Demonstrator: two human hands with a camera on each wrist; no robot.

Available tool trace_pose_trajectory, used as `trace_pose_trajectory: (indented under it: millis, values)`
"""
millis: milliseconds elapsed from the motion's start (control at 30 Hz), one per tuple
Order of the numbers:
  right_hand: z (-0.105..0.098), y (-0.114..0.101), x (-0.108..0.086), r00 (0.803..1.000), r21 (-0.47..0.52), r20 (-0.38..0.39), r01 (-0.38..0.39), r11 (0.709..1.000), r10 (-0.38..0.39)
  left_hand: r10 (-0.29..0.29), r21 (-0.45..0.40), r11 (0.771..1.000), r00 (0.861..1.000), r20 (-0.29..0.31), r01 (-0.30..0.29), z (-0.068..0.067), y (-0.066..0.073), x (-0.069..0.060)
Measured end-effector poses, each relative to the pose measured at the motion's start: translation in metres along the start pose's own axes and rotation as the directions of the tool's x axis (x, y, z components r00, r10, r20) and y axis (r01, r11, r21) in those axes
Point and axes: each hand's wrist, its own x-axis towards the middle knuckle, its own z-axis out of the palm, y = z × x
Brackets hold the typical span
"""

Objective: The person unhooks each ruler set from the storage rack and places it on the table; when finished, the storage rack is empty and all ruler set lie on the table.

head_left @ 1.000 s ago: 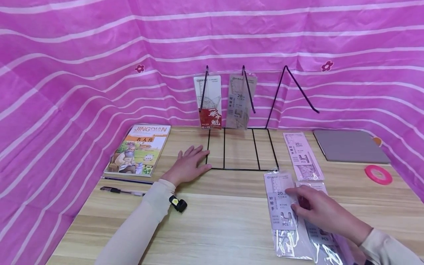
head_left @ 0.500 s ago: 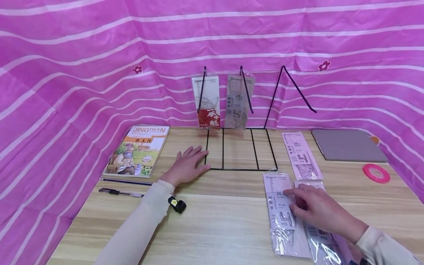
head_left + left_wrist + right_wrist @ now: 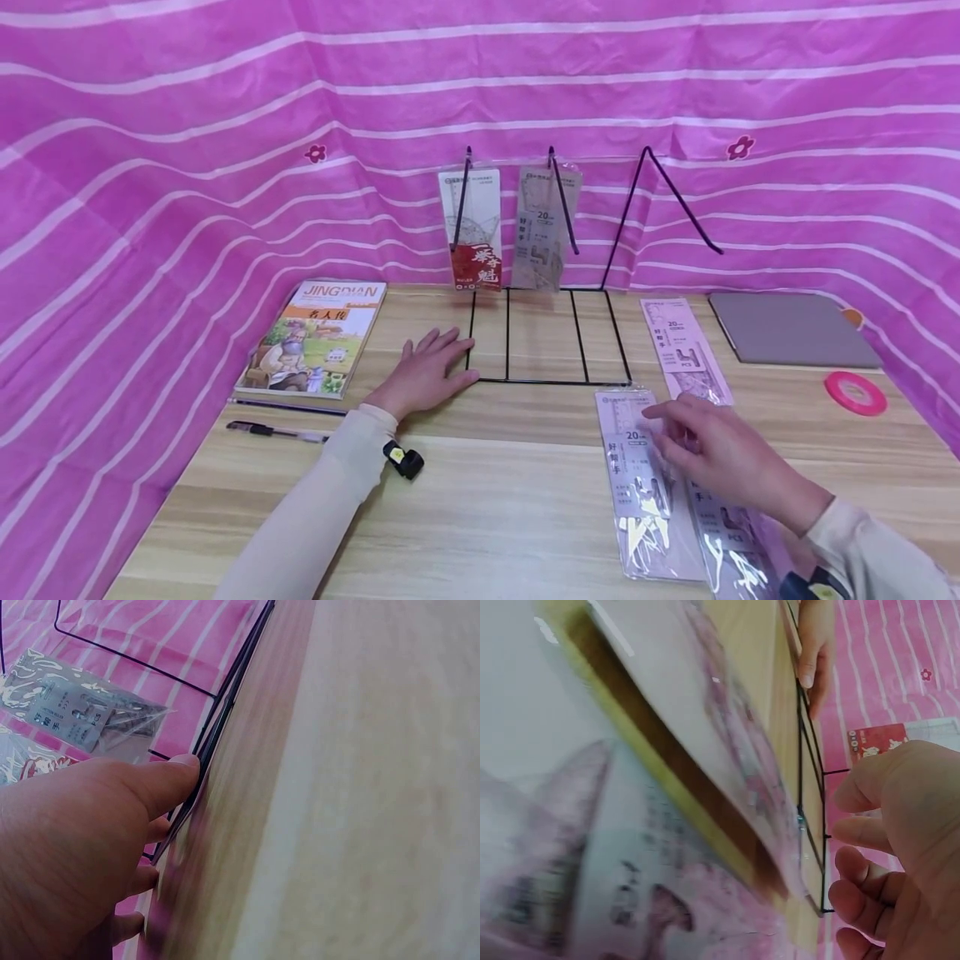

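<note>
My left hand (image 3: 427, 375) lies on the table with fingers spread, its fingertips and thumb at the left edge of the black wire rack (image 3: 551, 382). My right hand (image 3: 720, 446) is over the ruler-set packets, fingers loosely bent and holding nothing. In the right wrist view, its fingers (image 3: 859, 892) stand apart from the packets. Beneath and left of it lies a clear-wrapped ruler-set packet (image 3: 637, 467), with another packet (image 3: 731, 533) beside it, partly hidden by the hand. A third packet (image 3: 682, 342) lies behind. From the rack's hooks hang a red-and-white ruler packet (image 3: 480, 229) and a grey one (image 3: 536, 242).
The rack's right hook (image 3: 682, 204) carries nothing. A book (image 3: 315, 337), a pencil (image 3: 288, 407) and a pen (image 3: 277, 432) lie at left. At right are a grey flat pad (image 3: 795, 331) and a pink tape roll (image 3: 855, 392). Pink striped cloth (image 3: 525, 67) surrounds the table.
My right hand has shifted slightly toward the back of the table, with its fingers lifting over the packets. The left hand stays at the rack, and the packets lie much as before.
</note>
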Motion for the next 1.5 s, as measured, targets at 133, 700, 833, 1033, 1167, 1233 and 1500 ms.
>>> trace_pose_trajectory:
  millis: [133,700,833,1033,1167,1233,1500]
  values:
    - [-0.005,0.0,0.011,0.999,-0.002,-0.042,-0.003,1.0,0.003,-0.001,-0.004,1.0,1.0,0.001,0.001,-0.001,0.001,0.0]
    - [-0.011,-0.004,0.079,0.972,0.074,-0.233,0.035,0.997,-0.017,-0.002,-0.002,1.0,1.0,0.0,0.002,0.002,-0.003,0.003]
    - [-0.01,-0.001,0.1,0.981,0.134,-0.194,0.005,0.991,0.022,-0.005,0.001,1.0,1.0,-0.001,0.005,0.0,-0.003,0.003]
    - [-0.003,0.001,0.129,0.983,0.168,-0.182,0.062,0.984,-0.031,-0.004,0.004,1.0,1.0,-0.003,0.004,0.001,-0.003,0.003]
    - [0.003,0.001,0.145,0.983,0.197,-0.169,0.104,0.975,-0.071,-0.003,0.007,1.0,1.0,-0.008,0.003,0.001,-0.004,0.002]
    - [0.005,0.001,0.153,0.986,0.213,-0.153,0.097,0.972,-0.065,-0.001,0.009,1.0,1.0,-0.008,0.001,0.001,-0.004,0.002]
    - [0.008,0.009,0.183,0.994,0.24,-0.112,0.041,0.97,-0.015,0.0,0.003,1.0,1.0,-0.003,0.0,0.003,-0.004,0.002]
